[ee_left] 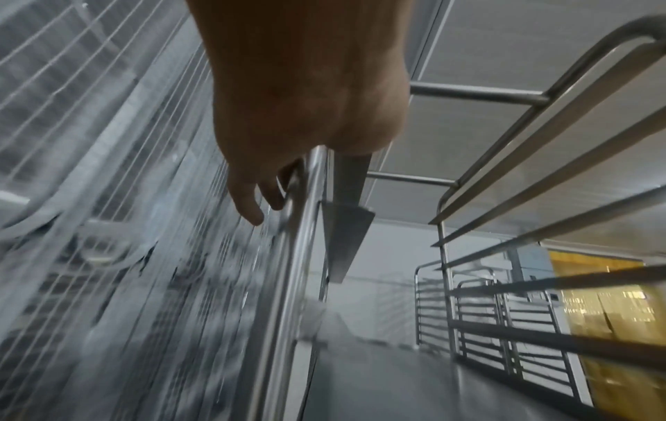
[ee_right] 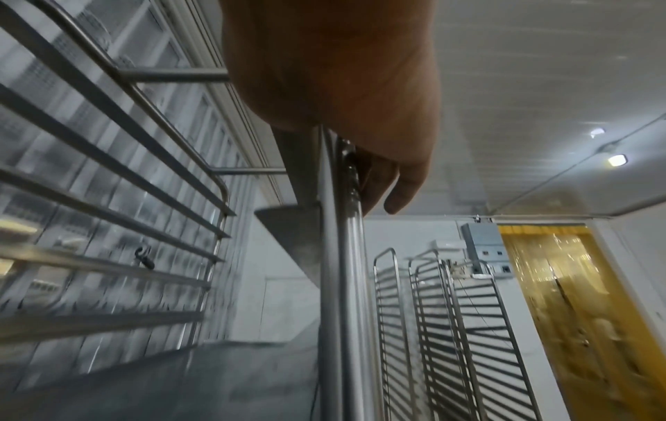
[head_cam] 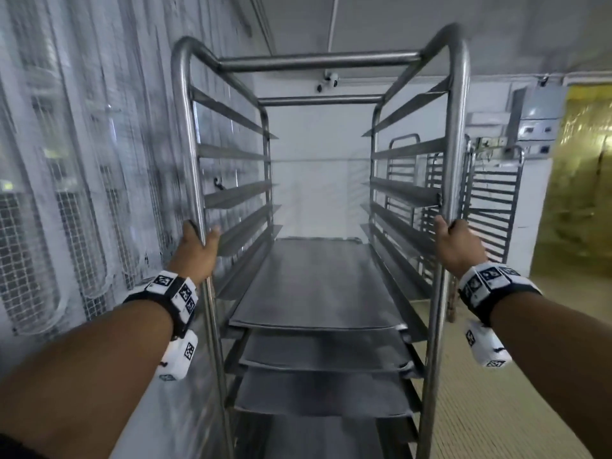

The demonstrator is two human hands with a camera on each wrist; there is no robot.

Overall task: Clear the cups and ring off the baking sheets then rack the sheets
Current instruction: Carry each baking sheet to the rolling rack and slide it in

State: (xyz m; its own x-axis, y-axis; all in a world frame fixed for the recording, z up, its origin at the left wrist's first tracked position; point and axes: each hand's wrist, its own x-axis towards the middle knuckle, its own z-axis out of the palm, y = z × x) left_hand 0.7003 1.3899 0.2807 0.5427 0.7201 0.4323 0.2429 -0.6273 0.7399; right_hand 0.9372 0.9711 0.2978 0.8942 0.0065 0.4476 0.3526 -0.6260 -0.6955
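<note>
Baking sheets (head_cam: 314, 283): racked, lower slots of rack (head_cam: 455, 127), 6 o'clock; upper slots vacant; no cups or ring visible. Left hand (head_cam: 195, 248) grips 9 o'clock post, right hand (head_cam: 458, 245) grips 3 o'clock post; racking judged near done

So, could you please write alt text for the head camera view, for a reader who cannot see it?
A person's left hand and right hand each grip a front upright of a tall steel tray rack. Baking sheets sit on its lower runners; the upper runners are bare. More racks stand at the right, near a yellow strip curtain.
</note>
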